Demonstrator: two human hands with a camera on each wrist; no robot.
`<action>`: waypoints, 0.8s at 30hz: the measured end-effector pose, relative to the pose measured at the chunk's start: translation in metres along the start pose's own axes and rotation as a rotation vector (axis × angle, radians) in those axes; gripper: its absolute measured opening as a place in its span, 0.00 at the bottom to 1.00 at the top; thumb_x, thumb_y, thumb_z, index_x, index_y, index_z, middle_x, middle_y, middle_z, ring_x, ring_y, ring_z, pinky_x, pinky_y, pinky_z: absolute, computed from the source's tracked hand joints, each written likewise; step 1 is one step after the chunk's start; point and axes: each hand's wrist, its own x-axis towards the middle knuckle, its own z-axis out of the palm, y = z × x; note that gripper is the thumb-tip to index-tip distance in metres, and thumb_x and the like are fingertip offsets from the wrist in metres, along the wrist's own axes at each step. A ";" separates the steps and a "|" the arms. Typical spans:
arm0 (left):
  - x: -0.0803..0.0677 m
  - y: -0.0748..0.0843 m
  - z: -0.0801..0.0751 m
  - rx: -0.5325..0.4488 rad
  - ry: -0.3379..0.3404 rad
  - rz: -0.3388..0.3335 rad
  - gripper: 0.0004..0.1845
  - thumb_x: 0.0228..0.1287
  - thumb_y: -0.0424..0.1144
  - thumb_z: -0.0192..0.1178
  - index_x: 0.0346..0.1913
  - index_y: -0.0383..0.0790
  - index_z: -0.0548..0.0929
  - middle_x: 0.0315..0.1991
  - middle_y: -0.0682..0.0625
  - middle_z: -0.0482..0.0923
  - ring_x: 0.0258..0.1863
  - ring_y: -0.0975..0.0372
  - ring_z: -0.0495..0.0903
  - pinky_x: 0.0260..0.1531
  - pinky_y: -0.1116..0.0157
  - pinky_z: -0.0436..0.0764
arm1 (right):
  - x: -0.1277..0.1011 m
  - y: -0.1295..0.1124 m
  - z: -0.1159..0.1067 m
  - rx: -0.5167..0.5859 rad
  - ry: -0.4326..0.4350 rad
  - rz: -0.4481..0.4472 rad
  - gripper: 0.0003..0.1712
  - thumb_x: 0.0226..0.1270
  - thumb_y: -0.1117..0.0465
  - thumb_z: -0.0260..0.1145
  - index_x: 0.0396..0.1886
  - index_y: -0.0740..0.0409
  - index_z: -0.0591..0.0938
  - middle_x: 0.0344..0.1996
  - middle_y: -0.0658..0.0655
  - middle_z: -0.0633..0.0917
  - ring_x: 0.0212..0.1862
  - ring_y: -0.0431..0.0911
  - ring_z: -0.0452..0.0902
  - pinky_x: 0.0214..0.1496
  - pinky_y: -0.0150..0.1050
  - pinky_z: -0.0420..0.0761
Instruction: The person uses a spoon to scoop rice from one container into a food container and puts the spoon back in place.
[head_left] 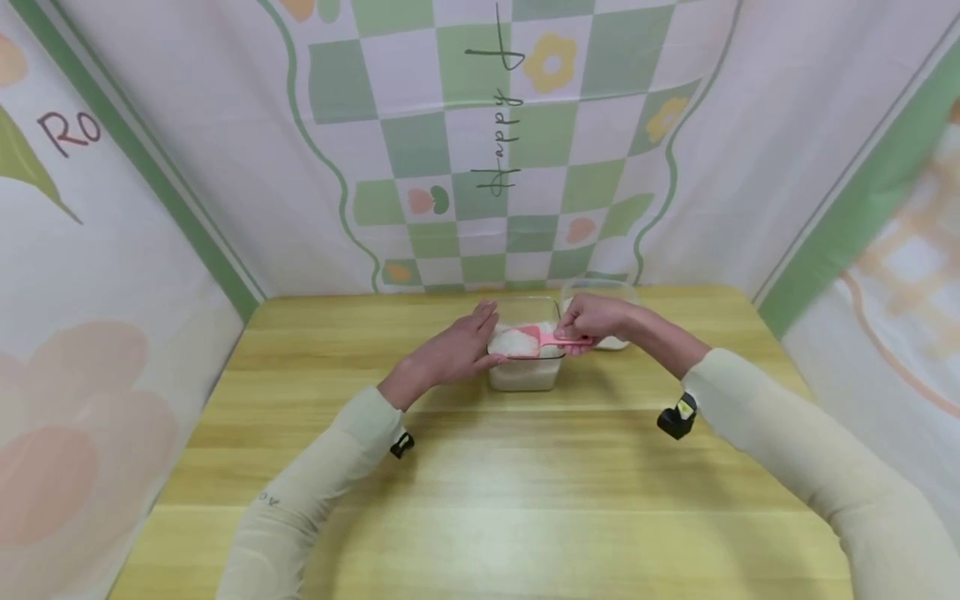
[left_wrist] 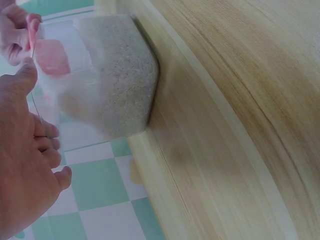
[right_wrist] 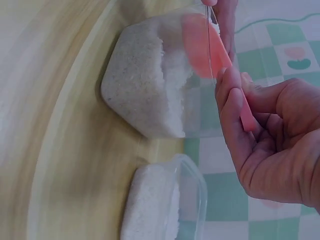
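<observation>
A clear square container (head_left: 522, 377) with white grains that look like rice (head_left: 510, 342) stands near the table's back edge. Around its left side my left hand (head_left: 459, 348) holds the rim, thumb along the front and fingers bent over the side in the left wrist view. My right hand (head_left: 594, 320) grips the handle of a pink scoop (right_wrist: 202, 47) at the container's right rim. The scoop's blade dips inside the container, above the grains, tilted in the right wrist view. Some white grains lie at the blade in the head view.
Behind my right hand, a second clear container (right_wrist: 200, 192) holds similar white grains and is partly hidden in the head view. Both stand on a wooden table (head_left: 480, 492). A checkered cloth (head_left: 480, 150) hangs just behind the table, with more cloth at both sides.
</observation>
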 end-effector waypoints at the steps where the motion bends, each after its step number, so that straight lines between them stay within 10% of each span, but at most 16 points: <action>1: 0.000 0.000 0.000 0.000 0.001 -0.001 0.43 0.78 0.61 0.40 0.78 0.27 0.50 0.81 0.36 0.41 0.81 0.50 0.41 0.79 0.54 0.53 | 0.000 0.002 0.000 0.015 0.002 0.002 0.14 0.75 0.70 0.56 0.43 0.80 0.83 0.19 0.49 0.85 0.23 0.35 0.80 0.28 0.26 0.81; 24: -0.002 0.000 -0.003 -0.020 -0.012 0.014 0.44 0.78 0.62 0.40 0.78 0.27 0.48 0.81 0.35 0.38 0.81 0.50 0.40 0.79 0.54 0.52 | -0.025 0.029 -0.007 0.158 0.100 -0.055 0.15 0.75 0.70 0.53 0.49 0.79 0.81 0.25 0.52 0.86 0.28 0.39 0.82 0.33 0.30 0.84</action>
